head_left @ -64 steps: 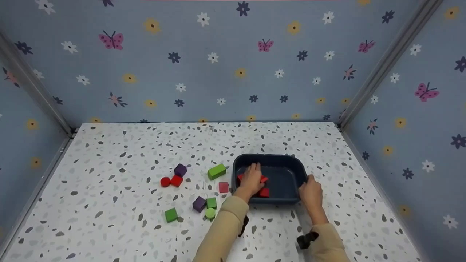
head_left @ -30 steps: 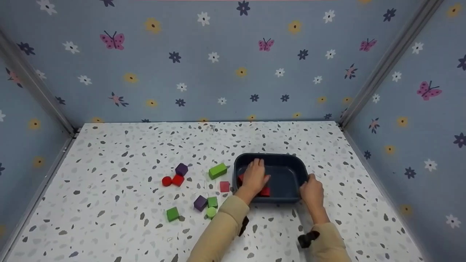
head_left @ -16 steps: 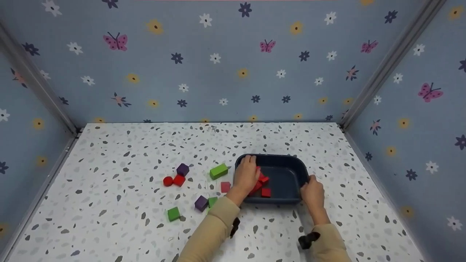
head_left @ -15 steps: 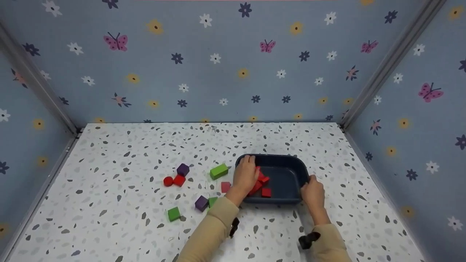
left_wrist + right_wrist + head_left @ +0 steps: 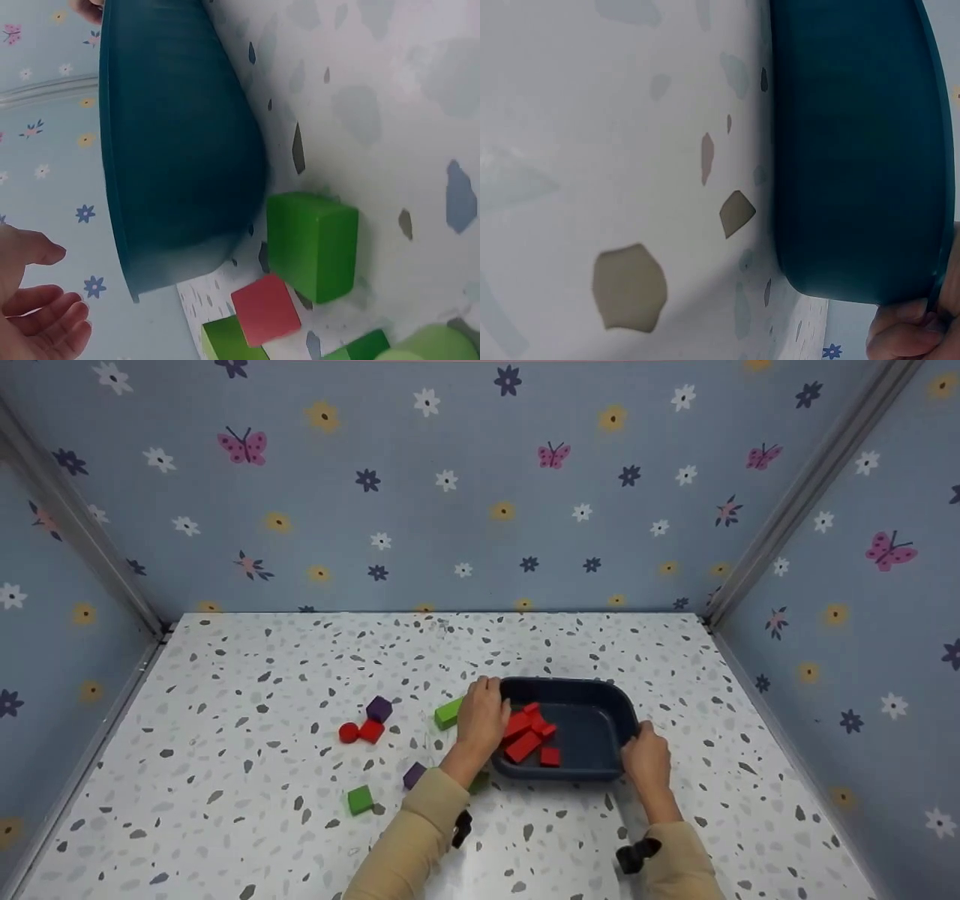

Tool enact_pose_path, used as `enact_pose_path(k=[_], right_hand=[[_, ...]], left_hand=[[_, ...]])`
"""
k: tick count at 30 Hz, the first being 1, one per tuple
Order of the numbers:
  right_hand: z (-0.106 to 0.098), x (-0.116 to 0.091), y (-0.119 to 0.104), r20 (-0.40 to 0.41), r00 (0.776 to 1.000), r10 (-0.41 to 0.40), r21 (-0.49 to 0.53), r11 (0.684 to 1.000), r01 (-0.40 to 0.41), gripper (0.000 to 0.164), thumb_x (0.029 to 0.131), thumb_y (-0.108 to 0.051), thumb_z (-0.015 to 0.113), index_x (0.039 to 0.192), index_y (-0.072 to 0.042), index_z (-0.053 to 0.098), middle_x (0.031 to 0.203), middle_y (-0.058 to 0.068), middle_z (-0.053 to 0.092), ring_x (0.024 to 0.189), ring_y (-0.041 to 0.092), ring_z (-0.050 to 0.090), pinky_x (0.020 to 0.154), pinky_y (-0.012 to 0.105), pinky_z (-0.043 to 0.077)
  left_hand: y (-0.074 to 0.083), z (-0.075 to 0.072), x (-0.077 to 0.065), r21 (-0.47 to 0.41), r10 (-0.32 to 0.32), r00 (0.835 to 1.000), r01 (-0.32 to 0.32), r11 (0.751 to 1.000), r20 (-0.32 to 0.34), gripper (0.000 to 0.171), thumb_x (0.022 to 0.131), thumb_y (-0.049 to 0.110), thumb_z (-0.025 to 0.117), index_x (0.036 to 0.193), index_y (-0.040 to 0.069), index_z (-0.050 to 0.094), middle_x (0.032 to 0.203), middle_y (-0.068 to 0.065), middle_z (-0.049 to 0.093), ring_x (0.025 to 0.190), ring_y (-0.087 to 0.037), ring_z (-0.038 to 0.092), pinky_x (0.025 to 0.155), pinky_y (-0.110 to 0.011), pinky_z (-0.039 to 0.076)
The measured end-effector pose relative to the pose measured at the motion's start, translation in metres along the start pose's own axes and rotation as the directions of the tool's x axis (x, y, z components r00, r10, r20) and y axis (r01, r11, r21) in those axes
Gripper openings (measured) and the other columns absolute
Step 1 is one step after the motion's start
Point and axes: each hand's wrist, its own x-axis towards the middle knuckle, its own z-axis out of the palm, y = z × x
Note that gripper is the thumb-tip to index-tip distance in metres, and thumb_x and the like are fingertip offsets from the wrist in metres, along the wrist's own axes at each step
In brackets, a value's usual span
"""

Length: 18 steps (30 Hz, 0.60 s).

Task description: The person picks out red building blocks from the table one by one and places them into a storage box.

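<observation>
This is a small partitioned booth: a back panel [image 5: 405, 510] and side panels [image 5: 900, 622], pale blue with printed flowers [image 5: 426, 403] and butterflies [image 5: 244, 447], meet at grey corner posts [image 5: 804, 487] around a white, terrazzo-speckled worktop [image 5: 262, 697]. What building holds it, the views leave unclear.

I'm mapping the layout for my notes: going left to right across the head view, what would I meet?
Red cylinder, red cube beside it, nearer purple cube, green oblong block, left hand, dark tray, right hand.
</observation>
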Motion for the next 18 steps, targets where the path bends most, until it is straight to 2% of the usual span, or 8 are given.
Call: enact_pose_path(k=[8, 18], right_hand=[[0.001, 0.000, 0.001, -0.017, 1.000, -0.007, -0.011, 1.000, 0.007, 0.023, 0.082, -0.001, 0.045, 0.101, 0.008, 0.051, 0.090, 0.031, 0.057, 0.080, 0.043, 0.057, 0.065, 0.050, 0.043], [0.001, 0.001, 0.001, -0.014, 1.000, -0.008, -0.001, 1.000, 0.008, 0.022, 0.082, -0.002, 0.046, 0.101, 0.008, 0.051, 0.090, 0.033, 0.056, 0.081, 0.045, 0.055, 0.065, 0.052, 0.042]], left_hand=[[-0.015, -0.012, 0.000, 0.017, -0.104, 0.995, 0.104, 0.994, 0.001, 0.027, 0.078, 0.011, 0.064, 0.100, -0.002, 0.057, 0.093, -0.013, 0.055, 0.085, -0.026, 0.054, 0.072, -0.034, 0.046], [-0.037, -0.025, -0.005, -0.003, -0.146, 0.987, 0.146, 0.989, -0.060, 0.026, 0.075, 0.007, 0.067, 0.095, -0.005, 0.057, 0.087, -0.015, 0.054, 0.081, -0.028, 0.053, 0.071, -0.037, 0.045]])
